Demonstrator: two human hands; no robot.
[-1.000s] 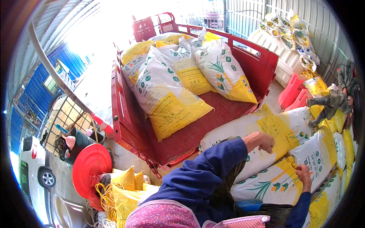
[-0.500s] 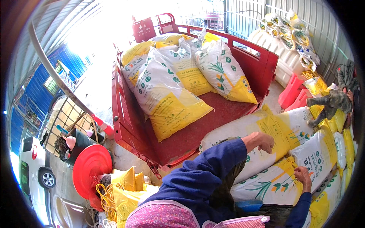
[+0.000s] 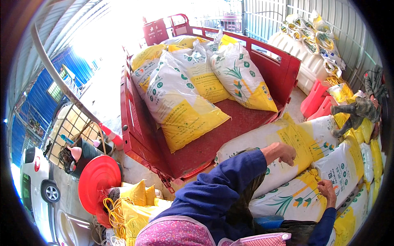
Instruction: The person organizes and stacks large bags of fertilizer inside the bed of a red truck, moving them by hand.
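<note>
My left hand hangs above the white and yellow sacks stacked low in front of me, its forearm lying across my bent knee. Its fingers are curled in, with nothing seen in them. Lower right, my right hand is closed with fingertips drawn together, beside the bunched yellow corner of a sack printed with green plants. Whether that hand holds anything is hidden. Both arms wear dark blue sleeves. Beyond stands the red cargo bed of a small truck, carrying several filled sacks.
Another person sits on sacks at the far right. Red plastic barriers and a large white tank topped with bundled bags stand behind. On the left are a red round lid, a dark bucket, yellow bags and a white car.
</note>
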